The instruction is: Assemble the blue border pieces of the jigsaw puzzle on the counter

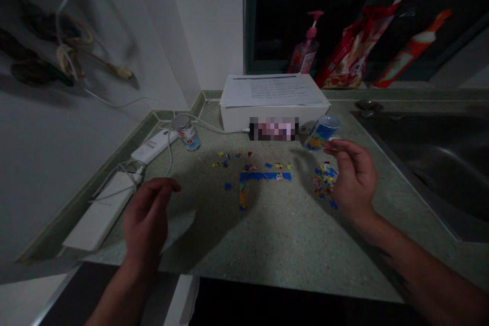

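Note:
My left hand [147, 219] hovers over the left of the counter, its fingers curled together; whether anything small is in them is hidden. On the right, my right hand [355, 178] is raised with thumb and forefinger pinched, and what they may hold is too small to make out. Beneath and beside it lies a heap of jigsaw puzzle pieces [324, 179]. A blue can with a yellow picture [321, 132] stands just behind its fingertips. Between my hands, joined puzzle pieces [263, 176] form a blue and orange corner. Several loose pieces [278, 166] lie around it.
A white box [275, 112] with a printed sheet stands at the back. Before it lies a blurred-out object [274, 129] with a cable. A small lidded jar [186, 133] and white power strips [103, 209] are at left. The sink [439, 163] lies to the right.

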Demonstrator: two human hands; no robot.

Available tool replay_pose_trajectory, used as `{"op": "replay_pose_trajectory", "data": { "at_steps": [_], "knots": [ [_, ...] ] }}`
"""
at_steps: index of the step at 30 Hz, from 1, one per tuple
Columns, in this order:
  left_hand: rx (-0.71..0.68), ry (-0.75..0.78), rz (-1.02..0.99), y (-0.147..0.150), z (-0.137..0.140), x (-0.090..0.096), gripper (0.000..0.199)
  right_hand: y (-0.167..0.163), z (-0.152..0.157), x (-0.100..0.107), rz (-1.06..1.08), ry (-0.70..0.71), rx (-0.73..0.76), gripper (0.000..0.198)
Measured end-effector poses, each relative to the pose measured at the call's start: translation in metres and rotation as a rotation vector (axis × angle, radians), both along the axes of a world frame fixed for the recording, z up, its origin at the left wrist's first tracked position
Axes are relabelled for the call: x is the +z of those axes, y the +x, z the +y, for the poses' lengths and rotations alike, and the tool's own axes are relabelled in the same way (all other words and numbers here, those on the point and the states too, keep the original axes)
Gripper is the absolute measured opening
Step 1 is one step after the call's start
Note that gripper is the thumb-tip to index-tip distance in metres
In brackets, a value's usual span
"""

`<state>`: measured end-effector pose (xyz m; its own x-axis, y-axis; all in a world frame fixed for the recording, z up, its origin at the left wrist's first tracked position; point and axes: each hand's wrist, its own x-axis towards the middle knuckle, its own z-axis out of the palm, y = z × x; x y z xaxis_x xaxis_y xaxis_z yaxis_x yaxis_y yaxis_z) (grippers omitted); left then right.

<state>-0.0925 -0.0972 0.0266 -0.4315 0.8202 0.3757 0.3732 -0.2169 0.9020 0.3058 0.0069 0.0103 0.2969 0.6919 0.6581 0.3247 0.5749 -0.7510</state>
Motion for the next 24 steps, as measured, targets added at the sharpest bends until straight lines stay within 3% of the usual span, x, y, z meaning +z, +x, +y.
{"op": "replay_pose_trajectory", "data": {
  "at_steps": [4,9,15,20,24],
  "knots": [
    [-0.031,0.059,-0.303,-0.005,0.045,0.026,0.018,0.008,0.011,0.002,0.144,-0.011,-0.007,0.016],
    [-0.177,0.049,-0.353,0.006,0.103,0.036,0.019,0.015,0.023,0.000,0.230,-0.039,-0.009,0.012],
    [-0.170,0.028,-0.144,0.015,0.133,0.016,0.021,0.019,0.027,0.004,0.302,-0.020,-0.039,0.014],
    [-0.113,-0.015,0.209,0.001,0.132,-0.006,0.025,0.017,0.021,0.004,0.294,-0.063,-0.038,0.014],
    [-0.112,-0.034,0.270,-0.007,0.129,-0.016,0.027,0.016,0.018,0.001,0.255,-0.059,-0.027,0.012]
  ]
}}
